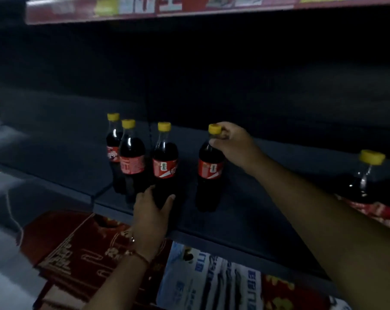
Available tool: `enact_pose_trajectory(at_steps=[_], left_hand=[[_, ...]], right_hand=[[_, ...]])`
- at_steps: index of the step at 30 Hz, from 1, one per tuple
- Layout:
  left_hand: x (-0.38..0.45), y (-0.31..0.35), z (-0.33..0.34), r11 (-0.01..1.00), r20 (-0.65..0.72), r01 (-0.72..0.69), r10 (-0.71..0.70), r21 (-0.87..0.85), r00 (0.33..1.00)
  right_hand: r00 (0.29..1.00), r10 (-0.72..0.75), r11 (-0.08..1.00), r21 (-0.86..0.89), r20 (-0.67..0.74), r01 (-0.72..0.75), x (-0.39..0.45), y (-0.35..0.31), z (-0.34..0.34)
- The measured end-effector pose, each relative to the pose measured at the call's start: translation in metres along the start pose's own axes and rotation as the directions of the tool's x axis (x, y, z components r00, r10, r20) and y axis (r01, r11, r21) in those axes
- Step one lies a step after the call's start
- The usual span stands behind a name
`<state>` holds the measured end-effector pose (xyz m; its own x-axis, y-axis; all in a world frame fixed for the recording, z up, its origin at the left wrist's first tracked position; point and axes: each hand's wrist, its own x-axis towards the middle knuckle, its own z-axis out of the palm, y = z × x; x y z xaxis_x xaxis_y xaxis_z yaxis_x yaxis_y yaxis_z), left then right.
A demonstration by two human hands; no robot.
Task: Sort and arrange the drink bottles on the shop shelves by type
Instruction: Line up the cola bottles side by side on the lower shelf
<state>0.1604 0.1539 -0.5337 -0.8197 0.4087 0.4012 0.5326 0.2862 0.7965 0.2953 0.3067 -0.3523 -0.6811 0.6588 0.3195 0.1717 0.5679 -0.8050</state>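
The right hand (232, 144) pinched the neck of a cola bottle (209, 173) just under its yellow cap (214, 129), fingers curled round it, while the bottle stood upright on the dark shelf (245, 211), a little apart from the others. The left hand (152, 209) gripped the lower body of a second cola bottle (165, 168), thumb on one side and fingers on the other; this one also stood upright on the shelf, near its front edge. Just to the left of it stood two more bottles (131, 159), close together, one partly behind the other, all with red labels and yellow caps. Well to the right, at the picture's edge, another yellow-capped bottle (368, 177) stood blurred. A bracelet (137, 253) circled the left wrist. Below the shelf lay red packages (77, 249) and white-and-blue ones (207, 283), their print too blurred to read.
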Motion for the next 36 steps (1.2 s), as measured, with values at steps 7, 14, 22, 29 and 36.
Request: enact_pose_trajectory(at_steps=[7,14,22,29,36], left_hand=[[0.002,0.009,0.006,0.965,0.331,-0.069,0.154,-0.253,0.931],[-0.017,0.050,0.036,0.908,0.620,-0.057,0.327,-0.414,0.713],[-0.031,0.072,0.068,0.902,0.702,-0.116,0.399,-0.415,0.589],[-0.042,0.073,0.081,0.909,0.722,-0.128,0.395,-0.397,0.568],[-0.055,0.089,0.085,0.911,0.727,-0.116,0.388,-0.396,0.566]], right_hand=[[0.988,-0.005,0.923,-0.381,-0.157,-0.056,-0.039,-0.009,-0.046],[0.971,0.125,0.763,-0.605,-0.205,-0.227,-0.063,-0.019,-0.094],[0.965,0.232,0.689,-0.681,-0.119,-0.249,-0.073,-0.028,-0.128],[0.977,0.159,0.621,-0.754,-0.144,-0.212,-0.086,-0.021,-0.139],[0.986,0.114,0.560,-0.811,-0.125,-0.168,-0.093,-0.016,-0.152]])
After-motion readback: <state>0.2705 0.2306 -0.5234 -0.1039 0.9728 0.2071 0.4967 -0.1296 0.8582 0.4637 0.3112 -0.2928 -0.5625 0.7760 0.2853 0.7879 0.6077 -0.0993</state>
